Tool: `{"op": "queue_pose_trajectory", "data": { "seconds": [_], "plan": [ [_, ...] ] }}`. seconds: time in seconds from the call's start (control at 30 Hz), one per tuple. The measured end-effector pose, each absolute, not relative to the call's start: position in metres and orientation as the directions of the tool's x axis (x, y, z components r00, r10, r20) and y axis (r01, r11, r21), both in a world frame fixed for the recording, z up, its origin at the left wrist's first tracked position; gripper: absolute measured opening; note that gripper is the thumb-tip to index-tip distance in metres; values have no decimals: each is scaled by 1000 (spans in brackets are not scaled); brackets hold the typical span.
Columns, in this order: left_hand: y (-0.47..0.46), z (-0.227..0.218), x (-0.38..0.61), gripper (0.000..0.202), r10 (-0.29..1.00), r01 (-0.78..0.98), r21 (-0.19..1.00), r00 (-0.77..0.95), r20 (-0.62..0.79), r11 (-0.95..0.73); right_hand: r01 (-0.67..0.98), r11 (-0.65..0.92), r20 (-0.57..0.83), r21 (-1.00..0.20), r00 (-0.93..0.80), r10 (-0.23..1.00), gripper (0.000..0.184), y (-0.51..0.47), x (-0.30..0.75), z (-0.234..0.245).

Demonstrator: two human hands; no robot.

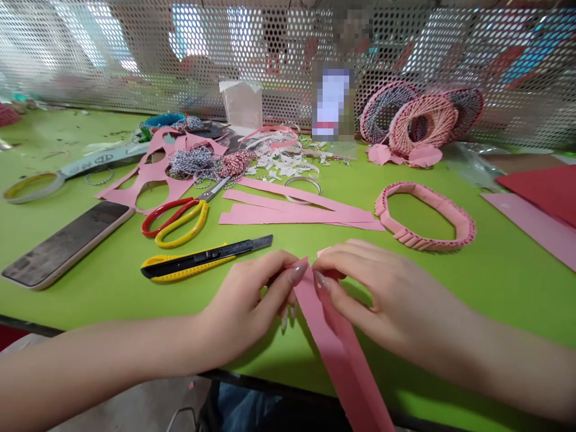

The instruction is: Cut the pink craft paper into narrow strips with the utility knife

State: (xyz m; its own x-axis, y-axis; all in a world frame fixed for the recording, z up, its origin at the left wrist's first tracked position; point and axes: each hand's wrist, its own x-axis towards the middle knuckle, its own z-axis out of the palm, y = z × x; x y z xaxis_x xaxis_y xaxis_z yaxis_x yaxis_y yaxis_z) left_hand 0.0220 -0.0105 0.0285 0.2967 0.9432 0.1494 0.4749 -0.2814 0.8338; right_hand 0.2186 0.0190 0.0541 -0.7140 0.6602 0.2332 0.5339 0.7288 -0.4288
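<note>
A long pink paper strip [335, 342] hangs from my two hands toward the table's front edge, creased along its length. My left hand [258, 294] pinches its upper end between thumb and forefinger. On the other side of that end, my right hand [364, 282] is closed on the strip too, thumb against fingers. The fingertips of both hands nearly meet. Beyond my hands lie several flat pink strips [292, 213]. To the right rests a ring of pleated pink paper [425, 216]. A yellow and black utility knife [207, 258], blade out, lies left of my left hand.
Scissors with red and yellow handles [180, 219] lie near a phone [67, 243]. Behind them are cut pink paper [157, 168], twine bundles [193, 161], white scraps [279, 156] and a tape roll [303, 189]. String-wound rings [423, 123] lean against a perforated metal screen [288, 36].
</note>
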Motion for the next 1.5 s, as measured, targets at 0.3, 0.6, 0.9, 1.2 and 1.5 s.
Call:
{"op": "queue_pose_trajectory", "data": {
  "seconds": [0.3, 0.6, 0.9, 1.2, 1.5],
  "plan": [
    [-14, 30, 23, 24, 955, 420, 878, 271, 121, -230, 575, 780, 363, -248, -691, 625, 20, 25, 216, 53],
    [-9, 28, 21, 25, 976, 349, 929, 211, 48, -121, 565, 783, 458, -260, -642, 615, 12, 34, 226, 68],
    [-7, 27, 21, 21, 958, 420, 879, 262, 120, -224, 380, 896, 432, -230, -786, 443, 25, 2, 218, 77],
    [-10, 27, 21, 22, 966, 330, 928, 241, 94, -173, 625, 658, 140, -420, -672, 728, 19, 14, 217, 65],
    [-11, 30, 20, 22, 961, 391, 897, 252, 110, -205, 546, 648, 106, -531, -716, 690, 24, 21, 217, 62]
  ]
}}
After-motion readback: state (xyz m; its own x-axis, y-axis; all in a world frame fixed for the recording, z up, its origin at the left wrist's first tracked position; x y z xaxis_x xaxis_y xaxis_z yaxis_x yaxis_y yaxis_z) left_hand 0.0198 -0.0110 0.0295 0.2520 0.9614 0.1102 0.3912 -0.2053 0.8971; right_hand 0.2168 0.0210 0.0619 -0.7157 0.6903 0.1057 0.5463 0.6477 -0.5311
